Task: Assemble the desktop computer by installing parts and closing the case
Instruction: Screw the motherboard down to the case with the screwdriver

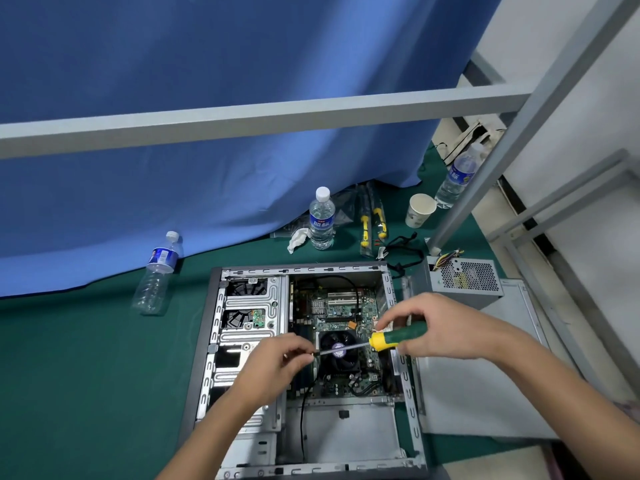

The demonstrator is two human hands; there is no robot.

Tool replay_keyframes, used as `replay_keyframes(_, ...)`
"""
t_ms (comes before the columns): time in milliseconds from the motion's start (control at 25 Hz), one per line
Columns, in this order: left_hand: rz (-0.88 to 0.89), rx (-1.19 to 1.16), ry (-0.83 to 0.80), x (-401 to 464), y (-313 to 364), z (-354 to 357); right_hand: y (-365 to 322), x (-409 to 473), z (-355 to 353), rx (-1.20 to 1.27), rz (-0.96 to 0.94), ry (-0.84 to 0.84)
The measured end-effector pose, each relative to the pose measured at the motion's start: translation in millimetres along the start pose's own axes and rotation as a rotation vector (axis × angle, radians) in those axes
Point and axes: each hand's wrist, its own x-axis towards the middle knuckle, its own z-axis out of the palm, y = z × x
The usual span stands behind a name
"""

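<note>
RISKS, as judged from the layout:
- Case (pixel 207 341), open, lying flat on green mat (pixel 86 358). Bare sheet-metal edges w/ stamped slots; a wrist dragged over the rim could get cut.
- Board (pixel 346 306) inside case: dense, small parts. If the screw drops it may vanish among them or short something later.
- Screwdriver (pixel 398 337) hangs level over the fan (pixel 341 348). A slip of the tip could gouge the blades or the board.
- Screw at the tip is too small to tell if seated; poor seating means it falls once the left fingers let go.

ITEMS, large to small:
- Curtain (pixel 207 64): blue cloth, soft folds, draped down to the mat.
- Side panel (pixel 485 375): flat grey sheet metal, off the case, lying just right of it.
- Case: grey steel box, drive cage w/ ribbed pressings at left, board at centre-right, bare bay near the viewer.
- Power supply (pixel 464 277): grey metal box, honeycomb vent, coloured wires; outside the case, by its far right corner, not yet fitted.
- Right hand (pixel 446 327): wrapped round the green handle, grasping it.
- Left hand (pixel 273 362): fingertips pinching at the shaft tip, apparently steadying a screw.
- Water bottle (pixel 322 218): clear plastic, upright, blue label.
- Screwdriver: green and yellow plastic handle, thin bright steel shaft.
- Fan: black, round, in a square frame.
- Paper cup (pixel 419 209): white, tapered.
</note>
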Motion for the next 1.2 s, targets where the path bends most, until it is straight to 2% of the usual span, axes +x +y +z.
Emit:
replay_keyframes(160, -0.1, -0.155, -0.114, -1.0, -0.1, 7.3, 0.6, 8.2, -5.2, 0.077, -0.025, 0.178)
replay_keyframes(280, -0.127, -0.273, -0.2, -3.6, -0.3, 15.4, -3.5, 17.5, -6.9, 0.259, 0.063, 0.296)
replay_keyframes(400, -0.147, -0.364, -0.212, -6.4, -1.3, 24.0, -11.3, 27.6, -5.1, 0.183, 0.109, 0.347)
replay_keyframes(560, -0.151, -0.353, -0.161, -4.8, -6.2, 31.9, -20.6, 36.6, -6.8, 0.256, 0.098, 0.215)
replay_keyframes(760, -0.126, -0.25, -0.141, 7.1, -8.3, 33.7, -28.2, 46.0, -5.5, 0.105, 0.043, 0.409)
replay_keyframes(1200, -0.156, 0.048, -0.077, 44.7, -9.4, 43.4, -30.8, 50.2, -23.5, -0.07, 0.029, 0.424)
